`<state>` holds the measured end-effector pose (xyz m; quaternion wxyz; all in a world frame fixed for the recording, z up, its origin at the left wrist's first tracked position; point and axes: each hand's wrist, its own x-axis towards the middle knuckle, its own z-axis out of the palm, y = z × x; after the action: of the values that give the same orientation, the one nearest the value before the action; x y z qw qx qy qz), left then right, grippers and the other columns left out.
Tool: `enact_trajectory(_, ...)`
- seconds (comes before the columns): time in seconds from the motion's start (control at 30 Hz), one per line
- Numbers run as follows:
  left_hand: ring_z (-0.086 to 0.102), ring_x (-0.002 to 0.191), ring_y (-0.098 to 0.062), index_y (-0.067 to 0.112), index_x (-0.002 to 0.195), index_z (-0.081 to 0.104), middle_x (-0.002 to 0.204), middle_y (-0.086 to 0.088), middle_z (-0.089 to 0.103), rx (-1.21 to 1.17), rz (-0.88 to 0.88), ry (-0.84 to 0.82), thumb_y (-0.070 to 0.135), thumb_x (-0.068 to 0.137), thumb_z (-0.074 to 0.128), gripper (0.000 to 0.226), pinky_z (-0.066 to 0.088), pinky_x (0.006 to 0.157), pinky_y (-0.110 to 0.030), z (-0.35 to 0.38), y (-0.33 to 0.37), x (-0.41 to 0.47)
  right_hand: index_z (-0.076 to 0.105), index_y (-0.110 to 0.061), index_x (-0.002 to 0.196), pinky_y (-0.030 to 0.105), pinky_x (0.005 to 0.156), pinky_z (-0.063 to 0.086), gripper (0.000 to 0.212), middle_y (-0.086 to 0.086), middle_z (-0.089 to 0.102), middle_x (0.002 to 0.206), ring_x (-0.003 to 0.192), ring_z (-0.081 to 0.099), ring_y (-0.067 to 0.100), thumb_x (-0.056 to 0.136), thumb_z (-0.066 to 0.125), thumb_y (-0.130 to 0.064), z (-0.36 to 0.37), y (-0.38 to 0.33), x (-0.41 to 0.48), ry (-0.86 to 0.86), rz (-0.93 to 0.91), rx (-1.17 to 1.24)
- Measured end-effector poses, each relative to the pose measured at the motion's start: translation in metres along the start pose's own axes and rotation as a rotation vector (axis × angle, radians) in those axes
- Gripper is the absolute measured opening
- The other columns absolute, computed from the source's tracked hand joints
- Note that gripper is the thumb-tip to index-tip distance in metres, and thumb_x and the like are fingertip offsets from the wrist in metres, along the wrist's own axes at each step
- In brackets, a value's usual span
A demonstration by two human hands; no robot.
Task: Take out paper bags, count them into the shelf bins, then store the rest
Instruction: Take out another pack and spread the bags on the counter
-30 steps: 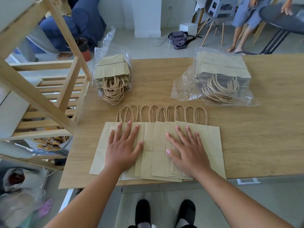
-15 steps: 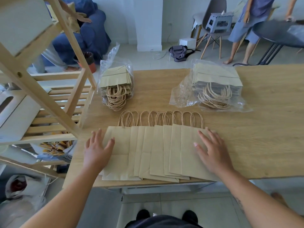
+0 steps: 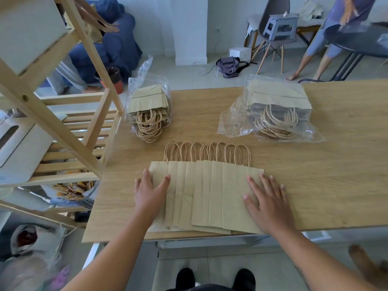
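Note:
Several flat brown paper bags [image 3: 207,194] with twine handles lie fanned in an overlapping row at the near edge of the wooden table [image 3: 327,185]. My left hand [image 3: 150,192] rests flat on the row's left end, fingers spread. My right hand [image 3: 267,201] lies flat on the row's right end, also spread. Farther back, a plastic pack of smaller bags [image 3: 148,111] stands at the left and a wider plastic pack of bags [image 3: 275,111] at the right. The wooden shelf [image 3: 69,127] stands left of the table.
A white bin [image 3: 16,143] sits on the shelf's slats. On the floor beyond the table are a grey bag [image 3: 230,66], a chair [image 3: 273,28] and a dark round table [image 3: 361,42]. A person [image 3: 327,36] stands at the back right; another sits at the back left.
My hands moved apart from the middle of the fanned bags to its two outer ends. The camera view tilted up and shifted a little.

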<state>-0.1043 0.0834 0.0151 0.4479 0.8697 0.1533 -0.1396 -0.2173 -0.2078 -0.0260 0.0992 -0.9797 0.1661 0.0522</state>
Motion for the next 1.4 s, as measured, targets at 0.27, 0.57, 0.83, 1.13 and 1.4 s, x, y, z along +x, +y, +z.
enact_trajectory(0.27, 0.015, 0.149, -0.033, 0.023, 0.157, 0.020, 0.157, -0.004, 0.034, 0.002, -0.047, -0.017, 0.065, 0.084, 0.062, 0.094, 0.027, 0.115, -0.061, 0.029, 0.025, -0.006, 0.000, -0.040, 0.154, 0.045, 0.121, -0.008, 0.070, 0.001, -0.009, 0.164, 0.149, -0.017, 0.018, 0.089, 0.003, -0.065, 0.004, -0.031, -0.007, -0.035, -0.107, 0.027)
enact_trajectory(0.57, 0.055, 0.109, -0.027, 0.012, 0.146, 0.035, 0.136, -0.010, 0.055, -0.085, -0.162, -0.063, 0.065, 0.071, 0.076, 0.100, 0.049, 0.083, -0.038, 0.036, 0.049, -0.011, -0.002, -0.038, 0.154, 0.042, 0.120, -0.011, 0.068, 0.003, -0.006, 0.164, 0.150, -0.012, 0.019, 0.092, 0.007, -0.065, 0.006, -0.069, -0.006, -0.038, -0.147, 0.107)
enact_trajectory(0.83, 0.066, 0.099, -0.027, 0.014, 0.134, 0.044, 0.112, -0.006, 0.064, -0.296, -0.160, -0.161, 0.044, 0.070, 0.087, 0.082, 0.057, 0.088, -0.048, 0.031, 0.045, -0.009, 0.007, -0.035, 0.155, 0.035, 0.119, -0.007, 0.072, 0.004, -0.010, 0.164, 0.149, -0.014, 0.020, 0.091, 0.016, -0.066, 0.003, -0.092, -0.007, -0.075, -0.146, 0.355)
enact_trajectory(1.13, 0.072, 0.093, -0.029, 0.010, 0.116, 0.051, 0.110, -0.013, 0.070, -0.437, -0.156, -0.291, 0.025, 0.075, 0.087, 0.057, 0.062, 0.075, -0.046, 0.031, 0.032, -0.010, 0.017, -0.030, 0.155, 0.024, 0.118, 0.007, 0.070, -0.010, -0.003, 0.163, 0.146, -0.005, 0.000, 0.097, 0.055, -0.032, -0.007, -0.113, -0.008, -0.075, -0.043, 0.912)
enact_trajectory(1.4, 0.073, 0.084, -0.023, 0.019, 0.107, 0.058, 0.102, -0.008, 0.073, -0.578, -0.126, -0.336, 0.018, 0.084, 0.079, 0.031, 0.061, 0.062, -0.035, 0.025, 0.031, -0.013, 0.024, -0.032, 0.153, 0.033, 0.100, 0.043, 0.063, -0.006, 0.046, 0.144, 0.123, 0.052, 0.014, 0.097, 0.055, -0.035, -0.027, -0.118, 0.013, -0.240, 0.248, 1.332)
